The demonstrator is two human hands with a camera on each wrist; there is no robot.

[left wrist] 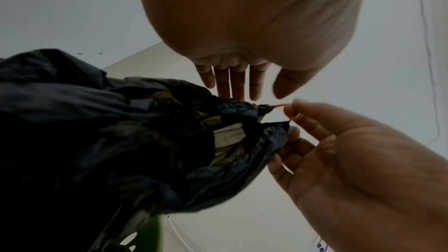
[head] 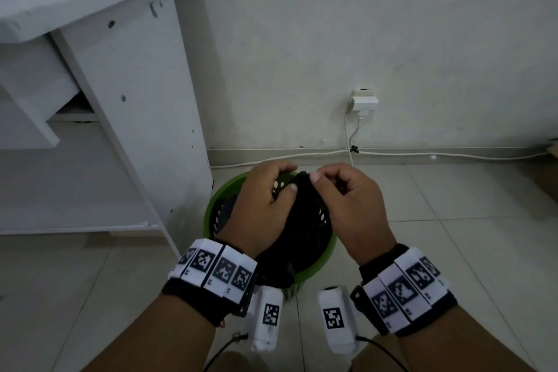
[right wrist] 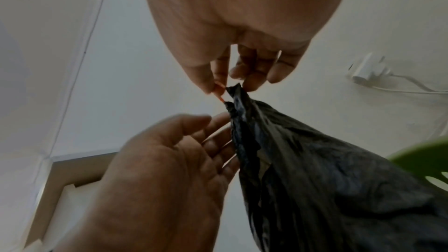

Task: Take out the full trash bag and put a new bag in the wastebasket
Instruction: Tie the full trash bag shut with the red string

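Head view: your left hand (head: pixel 262 205) and right hand (head: pixel 347 205), behind wristbands (head: pixel 217 267) with square code markers, meet over the black trash bag (head: pixel 302 223) in the green wastebasket (head: pixel 223 192). Left wrist view: your left fingers (left wrist: pixel 238 83) lie straight, touching the bag. Right wrist view: your right hand pinches its orange drawstring (right wrist: pixel 221 97).

Pale tiled floor (head: pixel 453 235), white wall (head: pixel 362 24) with socket (head: pixel 365 100) — white desk (head: pixel 136 84) at left.

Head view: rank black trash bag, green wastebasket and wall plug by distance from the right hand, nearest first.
1. black trash bag: its top pinched by the right hand.
2. green wastebasket: on the floor just below the hand, the bag in it.
3. wall plug: on the wall beyond the basket.
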